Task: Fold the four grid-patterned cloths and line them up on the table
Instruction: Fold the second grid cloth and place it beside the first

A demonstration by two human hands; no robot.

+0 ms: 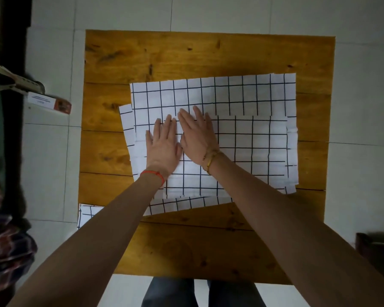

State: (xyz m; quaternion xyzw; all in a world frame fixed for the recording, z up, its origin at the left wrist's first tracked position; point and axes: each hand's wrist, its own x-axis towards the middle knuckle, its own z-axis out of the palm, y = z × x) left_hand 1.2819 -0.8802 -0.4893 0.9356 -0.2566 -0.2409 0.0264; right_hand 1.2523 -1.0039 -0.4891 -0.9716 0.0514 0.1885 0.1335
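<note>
We see the grid-patterned cloths (213,96) piled loosely overlapping in the middle of the wooden bench (164,56), with the top cloth (248,151) already doubled over and smaller than the layers beneath it. One corner of another cloth (88,212) hangs off the bench's near left edge. Our left hand (162,145) and right hand (197,136) both lie flat, fingers straight, side by side on the top cloth's left part, pressing it and grasping nothing. We judge the fabric thin, light and limp: it will drape, crease readily and slide over the sheet below it, so a one-handed tug would likely drag the whole pile. For the next fold we would pinch two corners of one edge, lift together, and then smooth outward from the crease.
</note>
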